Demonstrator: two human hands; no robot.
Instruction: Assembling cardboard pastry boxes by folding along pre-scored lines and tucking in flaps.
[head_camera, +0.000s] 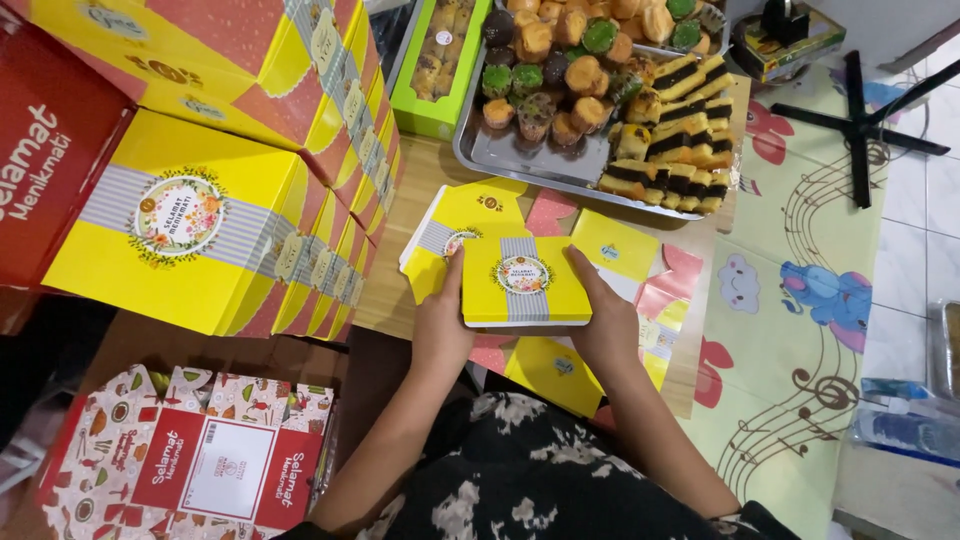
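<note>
Both hands clasp a closed yellow cardboard box with a grey striped band and a round floral label (524, 281), held flat just above the low wooden desk (420, 180) near the middle of the scene. The left hand (441, 320) presses against the box's left edge, its fingers laid along the side and its grip closed on the cardboard; the right hand (606, 322) does the same on the right edge, thumb on top near the corner and fingers wrapped round the side. Under and around the held box lie flat, unfolded yellow and pink box blanks (600, 350), and one more closed yellow box (455, 225) sits just beside it to the far left, partly under it. On the left stands a tall stack of matching yellow and red-orange boxes (250, 150), with a red carton (45, 150) at the far left edge. Far from the hands, a metal tray (500, 155) carries brown and green cupcakes (550, 70) and striped yellow-and-brown layer cake slices (675, 135); a green box of pastries (440, 60) lies touching its left side. Near left, a white and red patterned box (190, 455) rests on the floor. On the right, a pastel play mat with an elephant and music notes (800, 300) covers the floor.
</note>
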